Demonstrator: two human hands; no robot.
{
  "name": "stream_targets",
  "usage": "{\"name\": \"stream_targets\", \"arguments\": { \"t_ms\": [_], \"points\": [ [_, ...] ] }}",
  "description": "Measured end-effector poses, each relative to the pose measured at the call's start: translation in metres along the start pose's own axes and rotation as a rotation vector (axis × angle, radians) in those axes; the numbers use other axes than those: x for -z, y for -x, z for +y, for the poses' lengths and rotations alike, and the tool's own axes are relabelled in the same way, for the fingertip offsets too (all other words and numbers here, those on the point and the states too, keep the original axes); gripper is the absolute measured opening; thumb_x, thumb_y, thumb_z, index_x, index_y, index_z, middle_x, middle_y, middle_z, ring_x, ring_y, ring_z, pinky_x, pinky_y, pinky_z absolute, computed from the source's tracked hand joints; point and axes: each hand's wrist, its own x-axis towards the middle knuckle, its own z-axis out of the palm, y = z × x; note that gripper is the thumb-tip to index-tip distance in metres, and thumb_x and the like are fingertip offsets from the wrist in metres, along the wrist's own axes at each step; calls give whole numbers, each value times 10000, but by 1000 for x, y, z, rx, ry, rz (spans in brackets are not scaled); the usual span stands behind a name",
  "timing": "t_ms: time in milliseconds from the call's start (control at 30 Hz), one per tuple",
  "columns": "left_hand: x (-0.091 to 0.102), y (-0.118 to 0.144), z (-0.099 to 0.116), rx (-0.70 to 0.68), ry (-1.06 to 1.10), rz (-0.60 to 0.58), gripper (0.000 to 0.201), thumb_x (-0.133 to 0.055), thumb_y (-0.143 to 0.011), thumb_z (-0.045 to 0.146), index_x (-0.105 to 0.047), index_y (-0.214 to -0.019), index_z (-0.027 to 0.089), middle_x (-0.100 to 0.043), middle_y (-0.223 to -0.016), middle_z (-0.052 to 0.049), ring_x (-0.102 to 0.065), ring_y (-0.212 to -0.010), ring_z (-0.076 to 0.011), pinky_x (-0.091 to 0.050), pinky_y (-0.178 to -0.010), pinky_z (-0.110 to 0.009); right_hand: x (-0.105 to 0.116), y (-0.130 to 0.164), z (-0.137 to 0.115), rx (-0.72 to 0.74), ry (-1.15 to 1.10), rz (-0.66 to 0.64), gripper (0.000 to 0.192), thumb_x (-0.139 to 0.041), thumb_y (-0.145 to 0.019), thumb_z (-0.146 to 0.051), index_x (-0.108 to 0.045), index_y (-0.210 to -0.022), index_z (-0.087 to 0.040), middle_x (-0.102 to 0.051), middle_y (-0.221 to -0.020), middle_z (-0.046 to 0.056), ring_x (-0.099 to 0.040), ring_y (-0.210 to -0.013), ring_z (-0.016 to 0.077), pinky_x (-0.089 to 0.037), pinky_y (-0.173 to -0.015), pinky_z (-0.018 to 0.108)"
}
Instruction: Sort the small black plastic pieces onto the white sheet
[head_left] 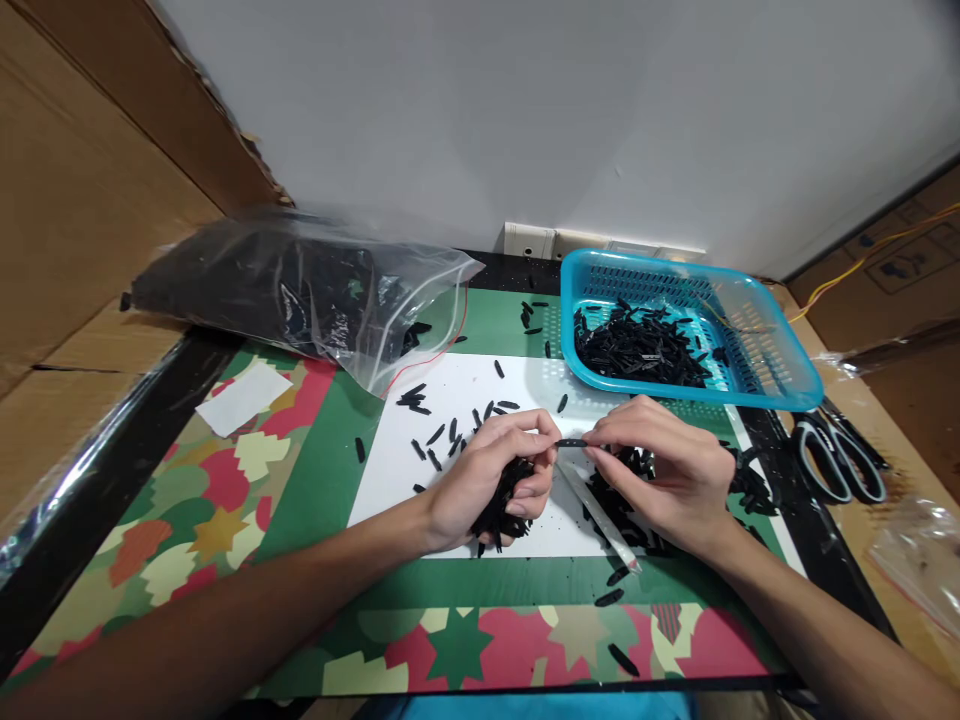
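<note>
One small, slim black piece, with a row of tiny marks along it, is stretched level between my two hands. My left hand pinches its left end between thumb and forefinger, while the other fingers curl round a bunch of similar black pieces. At the other end, the fingertips of my right hand are closed on the same piece. Below them a thin white stick-like tool lies slanted on a white sheet. A loose heap of black pieces is partly hidden under my right hand.
A blue plastic basket with many black pieces stands at the back right. Scissors lie right of it. A large zip bag of dark contents rests back left, near a white paper slip. Cardboard walls the left side.
</note>
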Motion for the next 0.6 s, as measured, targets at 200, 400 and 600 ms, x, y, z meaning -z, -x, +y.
{"name": "stream_targets", "arguments": {
  "t_ms": [200,400,600],
  "points": [
    [1,2,3,16,158,3,100,-542,-917,275,-537,-836,218,-369,-596,58,-253,-471,-89,-264,-297,-130,38,-9,16,75,689,322,323,-759,-884,-118,-756,-1140,-316,-781,-988,45,-666,-967,302,-425,-959,534],
    [2,8,12,-118,480,25,103,-509,-871,228,-553,-784,196,-264,-605,68,-144,-512,-94,-285,-265,-136,30,-9,-3,279,710,110,232,-746,-889,-131,-761,-1090,-244,-774,-924,57,-679,-875,260,-441,-837,433],
    [1,9,5,-133,508,-56,104,-511,-859,228,-574,-800,170,-319,-595,58,-207,-495,-79,-324,-332,-131,-26,1,-41,793,456,-223,218,-598,-961,-165,-797,-1036,-120,-783,-883,65,-676,-818,186,-461,-656,313]
  ]
}}
